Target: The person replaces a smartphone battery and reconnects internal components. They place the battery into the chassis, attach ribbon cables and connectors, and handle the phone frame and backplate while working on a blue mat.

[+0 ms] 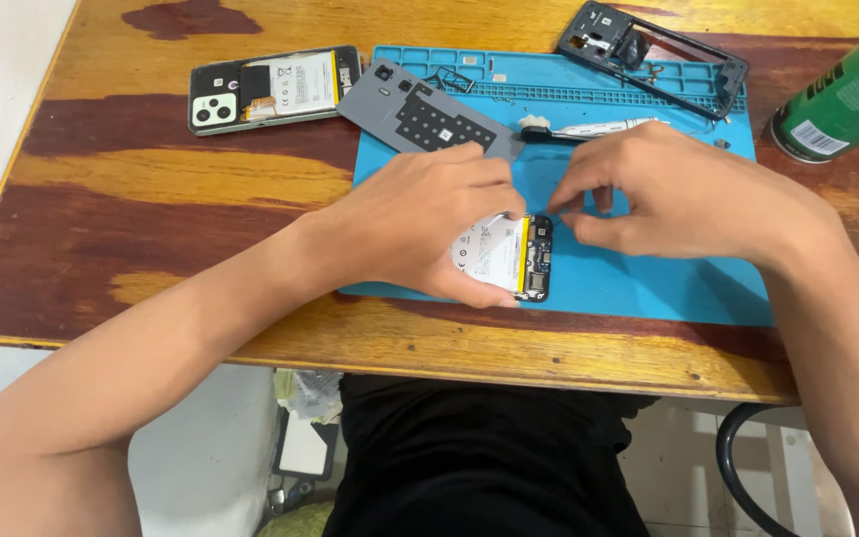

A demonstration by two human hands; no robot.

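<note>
Both hands meet over an opened phone (514, 261) on a blue mat (648, 283): left hand (425, 224) grips the phone's body, right hand (683, 194) pinches fingertips at its end

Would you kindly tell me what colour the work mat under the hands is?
The work mat is light blue, shown best in the head view.

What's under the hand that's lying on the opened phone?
Under the left hand lies an opened phone; its white battery and dark circuit-board end show. The rest is covered by the hand. The phone sits on the blue mat.
</note>
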